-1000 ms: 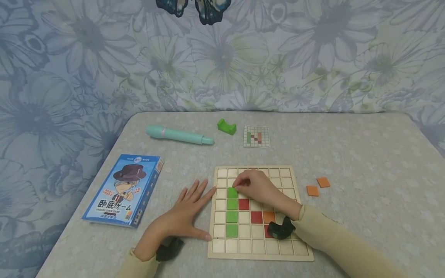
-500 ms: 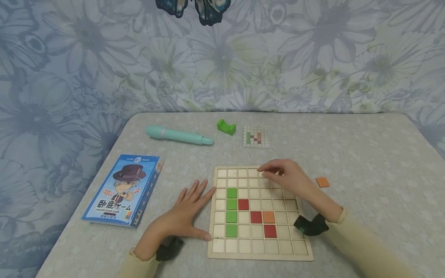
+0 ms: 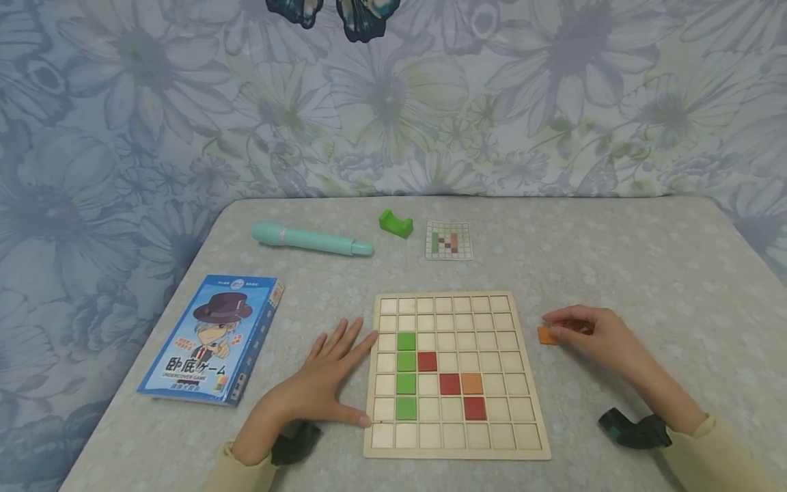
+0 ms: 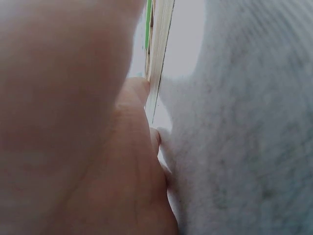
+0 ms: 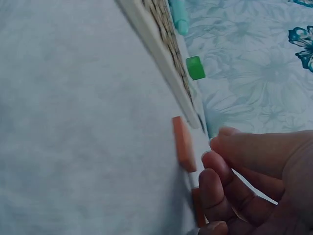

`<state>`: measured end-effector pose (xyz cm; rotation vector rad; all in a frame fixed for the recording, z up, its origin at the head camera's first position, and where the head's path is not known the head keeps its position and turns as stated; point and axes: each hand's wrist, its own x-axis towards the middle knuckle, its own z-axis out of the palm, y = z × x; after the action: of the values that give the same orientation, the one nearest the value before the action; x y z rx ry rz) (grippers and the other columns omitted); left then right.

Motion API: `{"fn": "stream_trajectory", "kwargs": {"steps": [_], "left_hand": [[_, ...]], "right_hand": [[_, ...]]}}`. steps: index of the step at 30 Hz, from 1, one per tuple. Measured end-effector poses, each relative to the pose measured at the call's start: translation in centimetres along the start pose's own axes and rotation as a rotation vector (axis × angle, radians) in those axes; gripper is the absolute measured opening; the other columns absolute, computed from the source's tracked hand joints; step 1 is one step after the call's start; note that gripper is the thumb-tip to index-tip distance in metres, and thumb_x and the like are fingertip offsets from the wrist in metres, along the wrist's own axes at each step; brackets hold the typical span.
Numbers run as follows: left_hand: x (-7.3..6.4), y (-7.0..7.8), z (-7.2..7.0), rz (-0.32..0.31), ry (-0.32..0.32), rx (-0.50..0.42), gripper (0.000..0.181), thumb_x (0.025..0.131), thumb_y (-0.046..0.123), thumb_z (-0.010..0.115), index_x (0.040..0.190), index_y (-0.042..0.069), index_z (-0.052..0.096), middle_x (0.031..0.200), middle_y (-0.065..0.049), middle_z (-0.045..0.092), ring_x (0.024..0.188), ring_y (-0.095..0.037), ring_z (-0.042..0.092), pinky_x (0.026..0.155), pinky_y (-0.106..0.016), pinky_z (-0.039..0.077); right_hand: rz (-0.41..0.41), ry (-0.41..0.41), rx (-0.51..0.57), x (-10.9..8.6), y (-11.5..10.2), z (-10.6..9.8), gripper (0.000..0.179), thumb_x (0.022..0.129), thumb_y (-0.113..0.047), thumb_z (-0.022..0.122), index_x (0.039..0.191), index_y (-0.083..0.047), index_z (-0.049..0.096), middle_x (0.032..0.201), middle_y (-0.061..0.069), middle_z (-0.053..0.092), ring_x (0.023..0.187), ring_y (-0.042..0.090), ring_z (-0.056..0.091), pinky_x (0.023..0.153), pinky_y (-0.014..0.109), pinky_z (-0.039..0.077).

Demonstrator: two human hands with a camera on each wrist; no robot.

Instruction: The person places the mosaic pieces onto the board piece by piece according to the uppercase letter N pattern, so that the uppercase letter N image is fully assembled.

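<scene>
My left hand (image 3: 313,379) lies spread at the left edge of the wooden grid board (image 3: 501,437), thumb and forefinger against its rim. In the left wrist view that hand (image 4: 132,161) lies beside the board's side (image 4: 159,54). My right hand (image 3: 596,342) is right of the board, bent fingertips right at an orange square tile (image 3: 544,335) on the table. The right wrist view has the thumb and fingertips of this hand (image 5: 254,171) beside that tile (image 5: 183,145), with a second orange tile (image 5: 197,208) partly behind the fingers. In the grid sit a column of green tiles (image 3: 406,361), three red tiles (image 3: 449,384) and one orange tile (image 3: 471,383).
Behind the board lie a small pattern card (image 3: 448,240), a green holder (image 3: 395,224) and a mint-coloured wand-shaped case (image 3: 313,240). A blue game box (image 3: 209,342) lies to the left. A floral cloth backdrop (image 3: 393,102) rises at the table's far edge.
My right hand has left the top green tile and moved right, off the board, to the loose orange tiles. The left hand has stayed at the board's edge.
</scene>
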<state>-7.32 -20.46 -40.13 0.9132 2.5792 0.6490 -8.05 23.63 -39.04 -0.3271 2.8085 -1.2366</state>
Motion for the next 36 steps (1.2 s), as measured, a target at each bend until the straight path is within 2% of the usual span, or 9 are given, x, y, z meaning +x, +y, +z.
{"fn": "stream_trajectory", "kwargs": {"steps": [4, 7, 13, 19, 22, 27, 31, 36], "left_hand": [[0.0, 0.0, 0.0, -0.008, -0.006, 0.004, 0.118, 0.064, 0.067, 0.072, 0.152, 0.017, 0.011, 0.155, -0.011, -0.006, 0.138, -0.031, -0.011, 0.104, -0.057, -0.004], [0.1, 0.1, 0.0, -0.009, -0.006, 0.003, 0.118, 0.064, 0.067, 0.072, 0.152, 0.017, 0.010, 0.155, -0.010, -0.006, 0.138, -0.031, -0.011, 0.104, -0.057, -0.004], [0.2, 0.3, -0.3, -0.008, -0.006, -0.002, 0.119, 0.064, 0.066, 0.072, 0.152, 0.017, 0.010, 0.155, -0.010, -0.006, 0.138, -0.031, -0.011, 0.104, -0.057, -0.004], [0.1, 0.3, -0.2, -0.004, -0.006, 0.002, 0.119, 0.064, 0.065, 0.073, 0.152, 0.015, 0.011, 0.155, -0.012, -0.004, 0.138, -0.032, -0.011, 0.104, -0.057, -0.003], [0.0, 0.3, -0.1, -0.002, -0.004, 0.002, 0.118, 0.064, 0.065, 0.073, 0.152, 0.015, 0.012, 0.155, -0.012, -0.004, 0.138, -0.032, -0.011, 0.104, -0.057, -0.003], [0.0, 0.2, -0.1, 0.001, -0.002, -0.001, 0.118, 0.064, 0.065, 0.073, 0.152, 0.015, 0.011, 0.155, -0.012, -0.004, 0.138, -0.033, -0.010, 0.104, -0.058, -0.003], [-0.1, 0.1, 0.0, 0.011, 0.006, -0.004, 0.116, 0.066, 0.064, 0.073, 0.152, 0.015, 0.013, 0.155, -0.014, -0.003, 0.138, -0.035, -0.009, 0.103, -0.060, -0.002], [-0.1, 0.1, -0.1, 0.010, 0.006, -0.010, 0.115, 0.066, 0.063, 0.073, 0.152, 0.014, 0.013, 0.155, -0.015, -0.002, 0.138, -0.036, -0.008, 0.102, -0.061, -0.002]], "right_hand": [[-0.082, 0.045, -0.125, -0.2, 0.4, 0.6, 0.021, 0.081, -0.012, 0.074, 0.101, -0.008, 0.071, 0.088, -0.003, 0.062, 0.071, 0.007, 0.050, 0.059, 0.024, 0.042], [-0.112, 0.078, -0.183, -0.3, 0.4, 0.8, 0.021, 0.076, -0.009, 0.077, 0.096, -0.011, 0.071, 0.084, -0.006, 0.057, 0.067, 0.008, 0.045, 0.056, 0.025, 0.039], [-0.084, 0.072, -0.168, -0.4, 0.1, 0.9, 0.022, 0.076, -0.004, 0.077, 0.093, -0.012, 0.066, 0.075, -0.006, 0.053, 0.065, 0.009, 0.046, 0.055, 0.025, 0.038], [-0.028, 0.058, -0.132, -0.4, -0.4, 0.4, 0.011, 0.082, -0.007, 0.072, 0.090, -0.012, 0.067, 0.081, -0.004, 0.063, 0.072, 0.011, 0.056, 0.061, 0.026, 0.046], [-0.026, 0.066, -0.080, -0.3, -0.7, 0.1, 0.007, 0.085, -0.010, 0.070, 0.092, -0.010, 0.069, 0.086, -0.002, 0.066, 0.074, 0.010, 0.059, 0.063, 0.024, 0.047], [-0.010, 0.037, 0.112, 0.2, -2.1, 0.7, 0.013, 0.088, -0.010, 0.066, 0.098, -0.002, 0.068, 0.090, 0.005, 0.068, 0.078, 0.009, 0.064, 0.066, 0.022, 0.050], [0.032, 0.010, 0.240, 0.9, -3.6, 2.1, 0.015, 0.088, -0.007, 0.065, 0.099, 0.002, 0.067, 0.092, 0.010, 0.068, 0.079, 0.014, 0.065, 0.067, 0.025, 0.051], [0.045, -0.042, 0.323, 1.5, -4.9, 4.4, 0.012, 0.087, -0.009, 0.068, 0.095, -0.001, 0.068, 0.087, 0.006, 0.067, 0.075, 0.018, 0.063, 0.063, 0.026, 0.050]]}}
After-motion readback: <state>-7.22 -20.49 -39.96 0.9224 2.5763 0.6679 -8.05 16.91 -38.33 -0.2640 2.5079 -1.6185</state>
